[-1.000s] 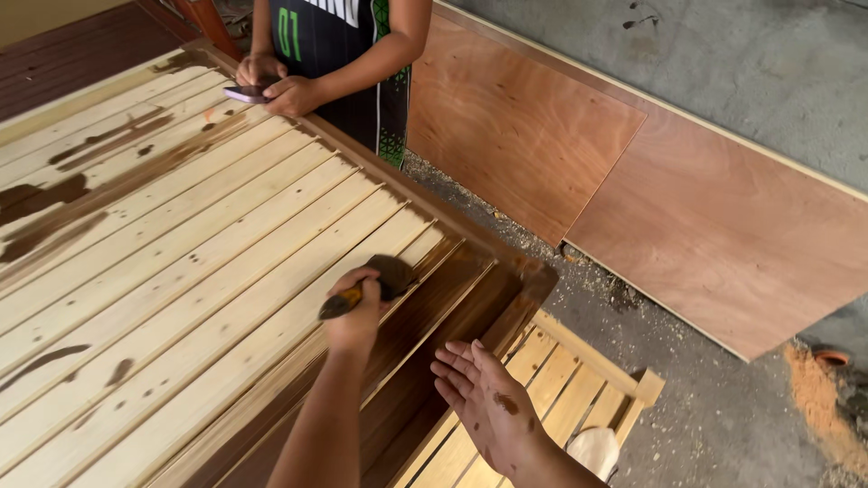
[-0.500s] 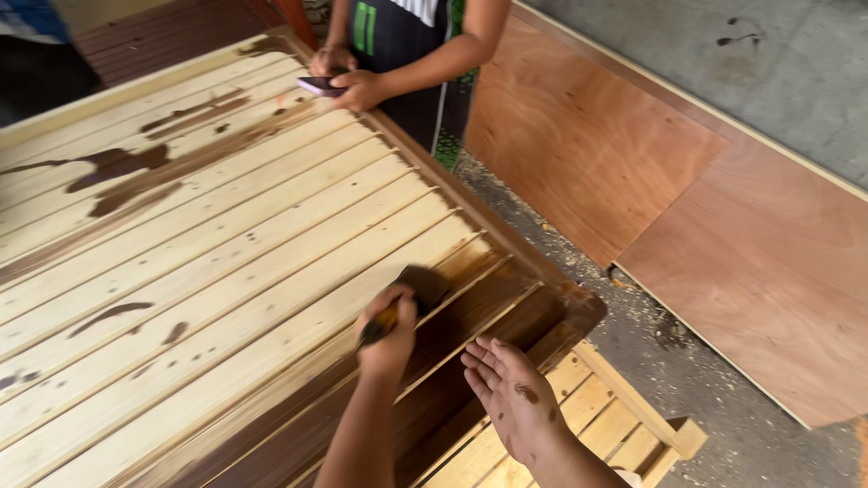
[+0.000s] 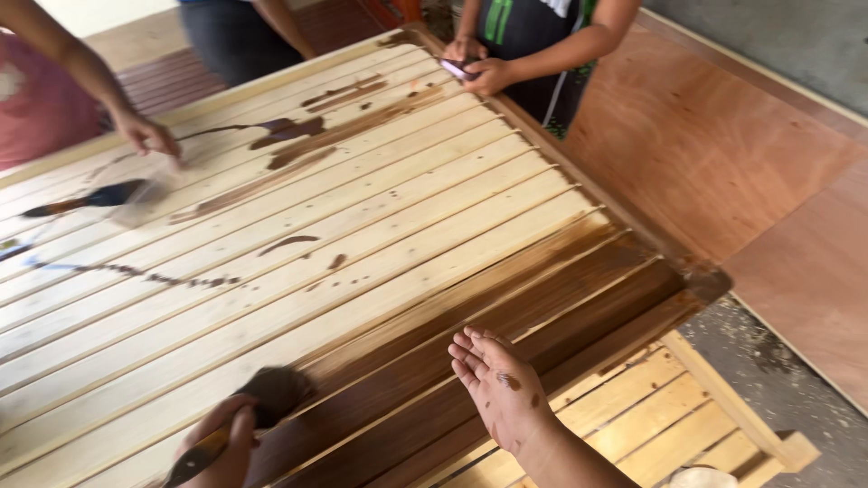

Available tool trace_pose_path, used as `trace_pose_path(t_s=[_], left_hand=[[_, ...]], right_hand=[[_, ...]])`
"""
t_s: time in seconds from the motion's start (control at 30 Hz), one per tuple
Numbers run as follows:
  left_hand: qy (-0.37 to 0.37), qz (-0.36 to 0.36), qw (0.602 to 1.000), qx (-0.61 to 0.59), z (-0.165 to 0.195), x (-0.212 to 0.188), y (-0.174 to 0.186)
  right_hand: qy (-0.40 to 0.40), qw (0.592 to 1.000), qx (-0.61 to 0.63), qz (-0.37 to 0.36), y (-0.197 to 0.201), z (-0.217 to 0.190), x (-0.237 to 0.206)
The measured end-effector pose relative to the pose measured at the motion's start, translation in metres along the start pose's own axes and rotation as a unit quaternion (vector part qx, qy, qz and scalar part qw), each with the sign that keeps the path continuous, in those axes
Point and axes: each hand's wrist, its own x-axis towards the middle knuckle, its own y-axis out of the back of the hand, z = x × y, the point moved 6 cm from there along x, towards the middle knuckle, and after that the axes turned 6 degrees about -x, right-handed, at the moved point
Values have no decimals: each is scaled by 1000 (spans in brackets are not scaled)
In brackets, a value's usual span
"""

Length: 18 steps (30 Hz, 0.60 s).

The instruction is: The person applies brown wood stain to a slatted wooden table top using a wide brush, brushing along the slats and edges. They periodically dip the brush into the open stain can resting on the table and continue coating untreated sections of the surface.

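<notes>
While the left hand (image 3: 221,443) closes its grip around the yellowish handle of a paintbrush (image 3: 249,411) at the bottom edge of the view, the brush's dark bristle head rests on the slatted wooden panel (image 3: 380,226), right where bare pale wood meets the dark brown stained patch (image 3: 533,307). The bristles lie just ahead of the knuckles, up and to the right of them. The right hand (image 3: 497,384) holds nothing: its fingers are spread and flat, palm down, hovering over or lightly resting on the stained slats near the panel's near corner, with smears of stain on its back.

No pot or tin of stain can be made out; a pale round rim (image 3: 701,476) at the bottom edge is cut off and too small to tell.

Stain covers the near right corner of the panel; the rest is mostly bare, with dark streaks and drips scattered toward the far side. A second brush (image 3: 86,199) lies on the slats at the far left, near another person's hand (image 3: 145,134). A second person at the far edge holds a small dark object (image 3: 455,69) in both hands. Below the panel's right corner a lighter slatted frame (image 3: 669,416) sticks out, and beyond it reddish plywood sheets (image 3: 723,154) lie on the floor. The wide middle of the panel lies open between the hands and the other people.
</notes>
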Motion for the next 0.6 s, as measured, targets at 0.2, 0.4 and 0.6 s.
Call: trace_pose_path(t_s=[0.2, 0.4, 0.6], left_hand=[[-93, 22, 983, 156, 27, 3, 49], [-10, -134, 941, 310, 56, -13, -93], [-154, -184, 944, 226, 172, -38, -256]], right_hand=[[0, 1000, 2, -3, -15, 19, -15], [15, 1000, -5, 21, 14, -1, -18], [22, 999, -25, 30, 62, -49, -7]])
